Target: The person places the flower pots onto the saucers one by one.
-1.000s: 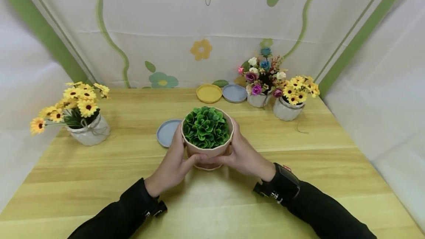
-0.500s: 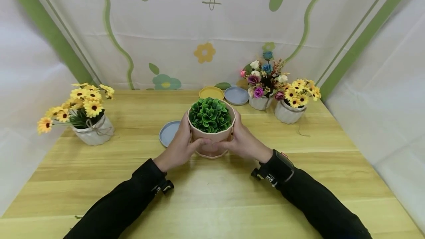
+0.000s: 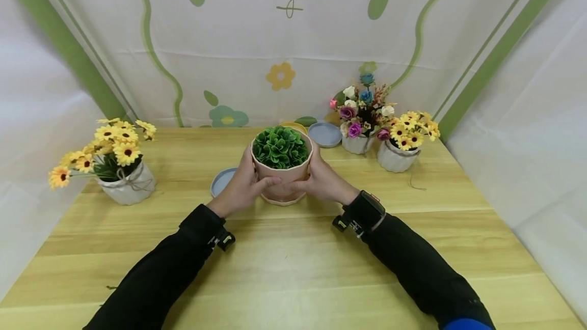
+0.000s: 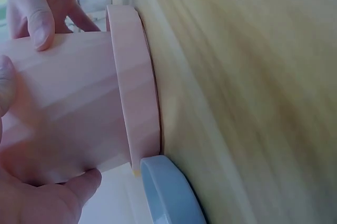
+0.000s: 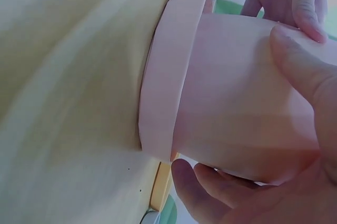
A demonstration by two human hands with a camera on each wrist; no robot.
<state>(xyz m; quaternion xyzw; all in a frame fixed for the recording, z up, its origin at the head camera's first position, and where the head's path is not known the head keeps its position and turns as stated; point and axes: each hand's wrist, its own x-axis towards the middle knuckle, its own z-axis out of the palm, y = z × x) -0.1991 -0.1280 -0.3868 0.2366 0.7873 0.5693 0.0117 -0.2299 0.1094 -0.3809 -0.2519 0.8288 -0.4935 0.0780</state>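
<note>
Left hand (image 3: 243,181), right hand (image 3: 324,178): half-curled round pot (image 4: 63,103).
Pot: hold upright, centred in saucer (image 4: 139,87).
Near dish (image 4: 171,190): avoid nudging.

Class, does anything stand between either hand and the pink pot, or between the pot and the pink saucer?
Nothing visible does. The left hand and right hand grip the pink pot directly; its lower end is within the rim of the pink saucer, whose floor is hidden. The nearer blue saucer lies left, not between.
</note>
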